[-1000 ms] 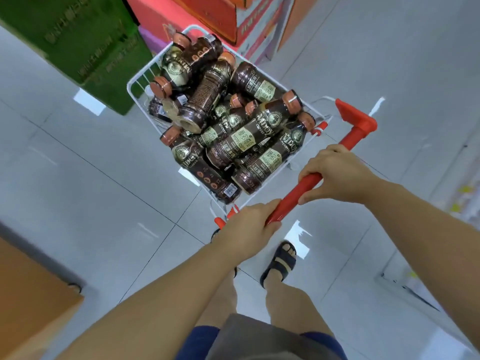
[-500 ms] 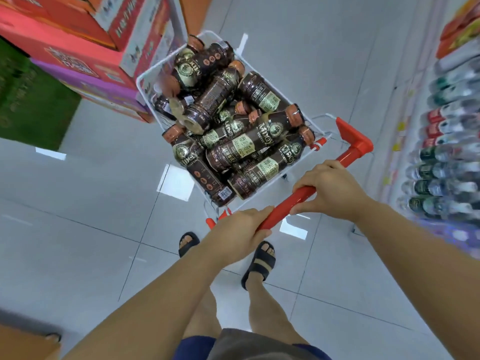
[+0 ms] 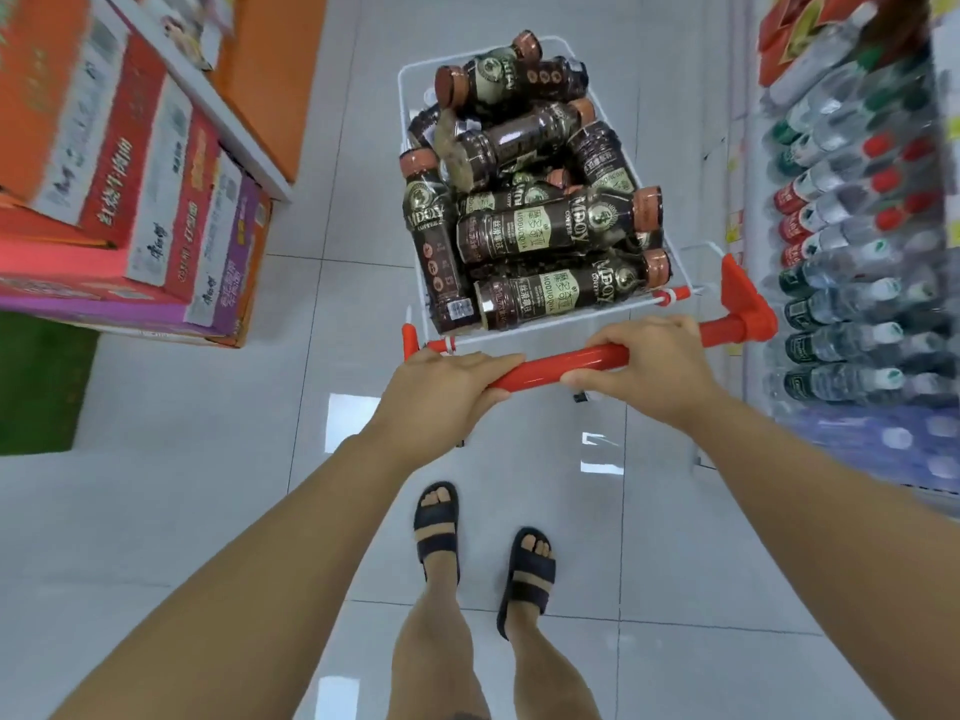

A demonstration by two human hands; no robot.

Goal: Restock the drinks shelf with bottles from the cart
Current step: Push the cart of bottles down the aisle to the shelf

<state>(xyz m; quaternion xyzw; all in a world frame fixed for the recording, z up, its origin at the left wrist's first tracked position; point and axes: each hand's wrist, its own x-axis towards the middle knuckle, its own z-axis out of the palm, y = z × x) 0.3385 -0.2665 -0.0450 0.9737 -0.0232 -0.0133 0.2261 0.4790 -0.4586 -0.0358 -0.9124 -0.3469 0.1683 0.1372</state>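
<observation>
Head view. Item: coffee bottles (image 3: 540, 236), dark plastic with copper caps, piled on their sides in the wire cart (image 3: 400, 106), just beyond the red handle (image 3: 550, 367).

Handling, by judgement: full, fairly heavy apiece, stiff-walled. Smooth printed sleeves, probably slippery. Loosely heaped, so liable to roll on lifting. Best taken round the labelled mid-body, topmost first, not by the cap.

Left hand (image 3: 441, 392) and right hand (image 3: 654, 363): both wrapped round the handle, fingers (image 3: 639, 327) curled over its top, no bottle held. Nearest bottle just past the handle, apart from the fingers, behind the cart's near wire wall.

Drinks shelf (image 3: 857, 226): right of the handle, close by, already lined with rows of clear bottles.
</observation>
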